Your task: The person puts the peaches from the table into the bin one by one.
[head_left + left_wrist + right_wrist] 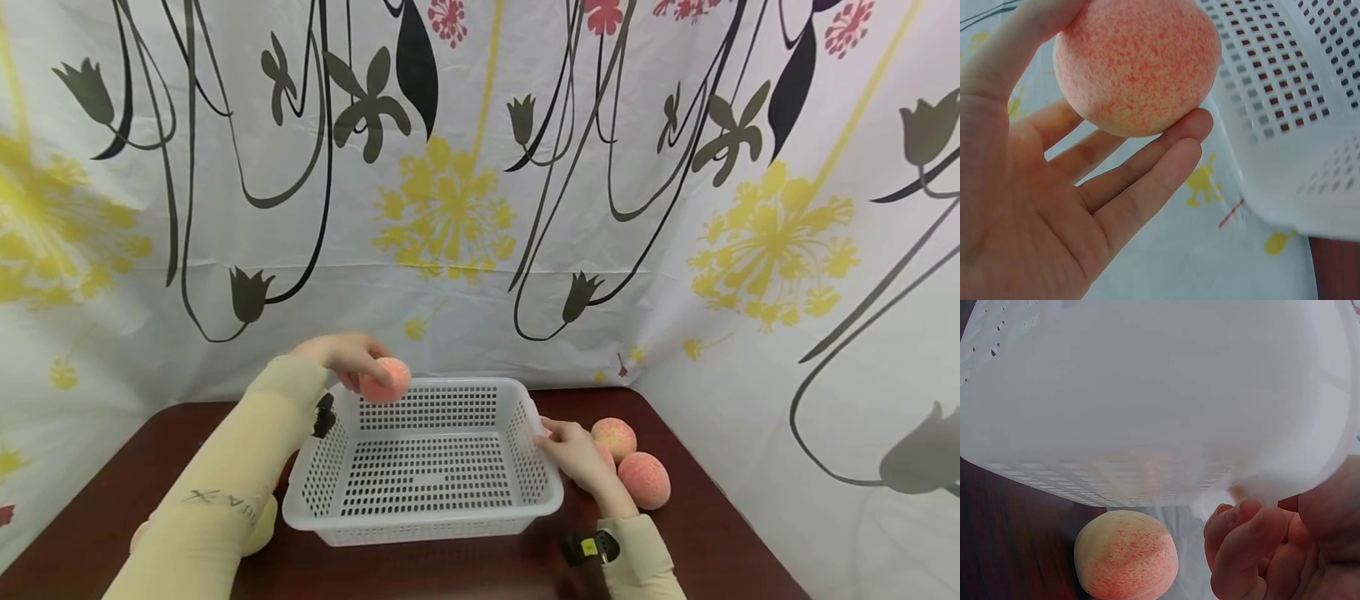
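Observation:
A pink, speckled peach (386, 381) is in my left hand (347, 357), pinched between thumb and fingertips above the back left rim of the white plastic basket (423, 518). The left wrist view shows this peach (1141, 65) close up, with the basket's perforated wall beyond it. At the basket's right rim is my right hand (573, 450). Its curled fingers (1235, 550) grip the rim in the right wrist view, where part of the grasp is hidden. The basket floor, a slotted grid, holds nothing. One peach (1125, 556) lies on the table close to the basket wall.
Right of the basket, several peaches (643, 481) lie together, partly behind my right hand. A yellow fruit (261, 529) shows left of the basket, half covered by my left sleeve. The dark red table (420, 575) ends at a flower-patterned cloth (450, 333).

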### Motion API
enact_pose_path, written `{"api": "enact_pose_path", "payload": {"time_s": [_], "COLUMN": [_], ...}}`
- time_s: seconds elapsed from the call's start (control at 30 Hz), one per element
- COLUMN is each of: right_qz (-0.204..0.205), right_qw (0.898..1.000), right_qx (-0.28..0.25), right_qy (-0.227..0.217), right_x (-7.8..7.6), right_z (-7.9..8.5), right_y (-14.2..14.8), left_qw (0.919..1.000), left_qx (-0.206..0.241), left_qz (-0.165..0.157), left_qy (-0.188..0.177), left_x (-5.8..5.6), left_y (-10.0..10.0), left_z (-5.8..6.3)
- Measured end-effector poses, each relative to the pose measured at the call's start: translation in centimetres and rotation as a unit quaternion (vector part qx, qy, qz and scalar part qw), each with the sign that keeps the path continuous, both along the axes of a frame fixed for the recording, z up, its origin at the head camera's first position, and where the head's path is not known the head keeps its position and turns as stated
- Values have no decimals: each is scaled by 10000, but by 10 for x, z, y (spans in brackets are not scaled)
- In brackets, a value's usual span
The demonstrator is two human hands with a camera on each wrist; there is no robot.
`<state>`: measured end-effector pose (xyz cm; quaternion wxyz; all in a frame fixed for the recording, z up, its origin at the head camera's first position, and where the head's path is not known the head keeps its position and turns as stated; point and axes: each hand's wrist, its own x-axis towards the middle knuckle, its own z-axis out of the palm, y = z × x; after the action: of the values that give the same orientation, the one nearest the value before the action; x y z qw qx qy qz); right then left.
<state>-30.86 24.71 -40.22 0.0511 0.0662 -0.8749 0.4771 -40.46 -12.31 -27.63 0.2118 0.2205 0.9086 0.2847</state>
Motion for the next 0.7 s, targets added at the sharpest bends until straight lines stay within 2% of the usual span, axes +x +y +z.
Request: {"api": "enact_pose_path", "payload": {"time_s": [0.2,0.47,0.7], "right_qz": [-80,-114,-154], "right_qw": [9998,9988,9990], "right_qx": [170,465,420], "right_qy": [114,73,-15], "right_x": [1,0,0], "right_z": [0,2,2], "right_y": [-1,0,0], "left_qw": [9998,9998,9992], "left_qx": [152,152,154], "left_qz": [80,-65,-309], "left_qy": [-105,-118,-198], "left_x": [-7,-10,-17], "left_y": [19,42,66], "left_z": [-13,-25,-41]}}
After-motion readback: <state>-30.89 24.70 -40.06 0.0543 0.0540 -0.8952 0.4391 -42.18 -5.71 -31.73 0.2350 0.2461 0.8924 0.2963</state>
